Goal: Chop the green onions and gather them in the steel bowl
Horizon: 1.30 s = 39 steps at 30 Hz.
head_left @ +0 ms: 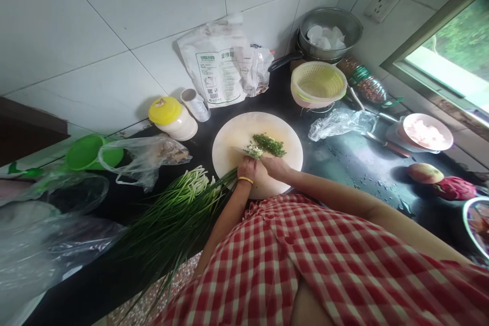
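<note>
A round pale cutting board (233,142) lies on the dark counter. On it sits a small heap of chopped green onion (269,144). My left hand (250,169), with a yellow band at the wrist, is closed over a bunch of green onions (173,219) that trails off the board to the left. My right hand (275,165) is closed on a knife (243,151), whose blade rests across the white onion ends beside the chopped heap.
Behind the board stand a yellow-lidded jar (171,118), a white cup (194,104), printed bags (219,66), stacked colanders (318,84) and a pot (329,33). Plastic bags (145,158) and a green bowl (89,152) lie left. A bowl (426,134), fruit (425,172) and dragon fruit (454,187) sit right.
</note>
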Tool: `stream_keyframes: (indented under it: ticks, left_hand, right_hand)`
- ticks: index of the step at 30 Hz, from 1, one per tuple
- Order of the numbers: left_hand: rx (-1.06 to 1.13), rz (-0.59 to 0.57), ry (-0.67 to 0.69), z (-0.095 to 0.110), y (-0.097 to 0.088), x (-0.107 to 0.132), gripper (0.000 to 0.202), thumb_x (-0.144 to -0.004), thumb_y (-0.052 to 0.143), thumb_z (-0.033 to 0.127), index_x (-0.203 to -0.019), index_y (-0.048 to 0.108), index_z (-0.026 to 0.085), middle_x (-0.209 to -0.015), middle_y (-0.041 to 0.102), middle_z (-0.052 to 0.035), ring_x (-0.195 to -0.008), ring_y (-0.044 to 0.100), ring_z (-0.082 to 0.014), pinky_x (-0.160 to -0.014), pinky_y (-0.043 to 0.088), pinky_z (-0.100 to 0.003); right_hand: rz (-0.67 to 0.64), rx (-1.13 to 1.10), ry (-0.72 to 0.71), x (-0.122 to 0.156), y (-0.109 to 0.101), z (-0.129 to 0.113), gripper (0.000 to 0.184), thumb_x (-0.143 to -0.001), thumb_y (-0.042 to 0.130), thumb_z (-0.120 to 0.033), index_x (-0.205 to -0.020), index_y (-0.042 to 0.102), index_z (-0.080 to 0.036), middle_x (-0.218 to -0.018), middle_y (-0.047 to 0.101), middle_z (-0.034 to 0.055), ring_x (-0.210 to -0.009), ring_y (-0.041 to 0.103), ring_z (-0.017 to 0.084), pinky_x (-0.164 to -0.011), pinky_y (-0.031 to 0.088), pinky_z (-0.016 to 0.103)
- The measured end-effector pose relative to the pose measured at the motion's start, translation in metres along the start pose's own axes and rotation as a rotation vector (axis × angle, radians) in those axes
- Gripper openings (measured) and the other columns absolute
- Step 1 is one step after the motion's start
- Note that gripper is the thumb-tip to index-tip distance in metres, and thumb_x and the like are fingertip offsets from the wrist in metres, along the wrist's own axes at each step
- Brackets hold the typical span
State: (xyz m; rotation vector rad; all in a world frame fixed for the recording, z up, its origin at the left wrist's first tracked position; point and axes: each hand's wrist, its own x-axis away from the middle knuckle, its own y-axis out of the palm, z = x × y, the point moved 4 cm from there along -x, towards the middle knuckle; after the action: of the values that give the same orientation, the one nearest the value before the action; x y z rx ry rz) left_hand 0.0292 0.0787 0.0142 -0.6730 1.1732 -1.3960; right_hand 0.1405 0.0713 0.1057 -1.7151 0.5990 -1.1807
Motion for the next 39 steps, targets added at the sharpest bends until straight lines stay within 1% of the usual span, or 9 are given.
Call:
stream_keyframes:
  ticks: [3,8,12,17,22,28,33,36,39]
  left_hand:
    - [0.008,0.02,0.009,0.001,-0.002,0.0,0.017,-0.086,0.046,0.015,-0.092,0.062,0.018,-0.086,0.063,-0.0077,-0.086,0.056,-0.0196,-0.077,0.046,-0.03]
    - [-0.026,0.009,-0.017,-0.002,0.0,0.001,0.015,-0.086,0.048,0.018,-0.089,0.062,0.017,-0.086,0.062,-0.0096,-0.084,0.056,-0.0208,-0.074,0.046,-0.031]
    - [-0.014,0.012,-0.018,-0.004,0.001,0.0,0.014,-0.086,0.048,0.017,-0.089,0.062,0.016,-0.086,0.061,-0.01,-0.084,0.055,-0.0206,-0.074,0.045,-0.031]
    - [-0.022,0.019,-0.006,-0.005,0.004,0.0,0.014,-0.086,0.047,0.017,-0.087,0.061,0.016,-0.084,0.06,-0.0099,-0.081,0.055,-0.0211,-0.072,0.045,-0.032]
    - [-0.02,0.035,-0.008,-0.005,0.004,0.001,0.014,-0.085,0.047,0.016,-0.085,0.06,0.016,-0.084,0.06,-0.0093,-0.082,0.056,-0.0206,-0.073,0.045,-0.031]
    - [-0.001,0.046,0.004,-0.003,0.002,0.0,0.014,-0.084,0.047,0.014,-0.085,0.061,0.016,-0.081,0.061,-0.0097,-0.08,0.056,-0.0209,-0.072,0.045,-0.031]
    - [0.008,0.023,0.003,-0.004,-0.004,0.002,0.017,-0.086,0.047,0.017,-0.084,0.064,0.017,-0.083,0.062,-0.0093,-0.083,0.055,-0.0207,-0.075,0.045,-0.032]
    - [-0.007,0.001,0.042,-0.002,-0.012,0.006,0.021,-0.087,0.046,0.02,-0.093,0.065,0.019,-0.086,0.064,-0.0083,-0.085,0.055,-0.0208,-0.077,0.045,-0.033]
    - [-0.007,-0.007,0.064,-0.002,-0.016,0.01,0.026,-0.087,0.044,0.018,-0.105,0.063,0.02,-0.093,0.064,-0.0078,-0.086,0.054,-0.0199,-0.079,0.045,-0.032]
  right_hand:
    - [-0.001,0.002,-0.012,0.001,-0.001,0.003,0.039,-0.084,0.036,-0.009,-0.122,0.043,-0.012,-0.091,0.068,0.0123,-0.083,0.064,0.022,-0.062,0.042,0.027]
    - [-0.003,-0.018,-0.01,0.003,0.0,0.002,0.031,-0.086,0.035,-0.01,-0.113,0.049,-0.012,-0.088,0.067,0.0131,-0.083,0.064,0.022,-0.062,0.042,0.026]
    - [0.006,-0.03,-0.003,0.0,0.001,0.001,0.032,-0.084,0.036,-0.008,-0.113,0.048,-0.013,-0.089,0.067,0.0122,-0.083,0.064,0.021,-0.063,0.042,0.026]
    - [-0.001,-0.042,-0.017,0.002,-0.002,0.002,0.03,-0.084,0.037,-0.009,-0.111,0.05,-0.012,-0.088,0.067,0.0136,-0.085,0.064,0.022,-0.064,0.043,0.027]
    - [0.011,-0.045,-0.005,-0.003,0.002,0.001,0.032,-0.084,0.038,-0.008,-0.114,0.049,-0.013,-0.092,0.067,0.0122,-0.085,0.064,0.022,-0.062,0.043,0.026]
    - [0.002,-0.058,-0.025,0.0,-0.003,0.003,0.032,-0.083,0.04,-0.01,-0.113,0.049,-0.012,-0.091,0.067,0.013,-0.086,0.064,0.022,-0.064,0.043,0.027]
    - [-0.005,-0.062,0.022,-0.005,0.007,-0.002,0.036,-0.084,0.037,-0.009,-0.118,0.047,-0.012,-0.092,0.067,0.0131,-0.085,0.063,0.022,-0.065,0.044,0.027]
    - [0.009,-0.064,0.013,-0.008,0.01,0.0,0.04,-0.084,0.037,-0.009,-0.123,0.045,-0.012,-0.093,0.067,0.0132,-0.086,0.063,0.022,-0.066,0.043,0.027]
    - [0.016,-0.06,0.009,-0.006,0.006,0.003,0.041,-0.083,0.039,-0.009,-0.123,0.045,-0.012,-0.093,0.067,0.0131,-0.088,0.063,0.022,-0.065,0.043,0.026]
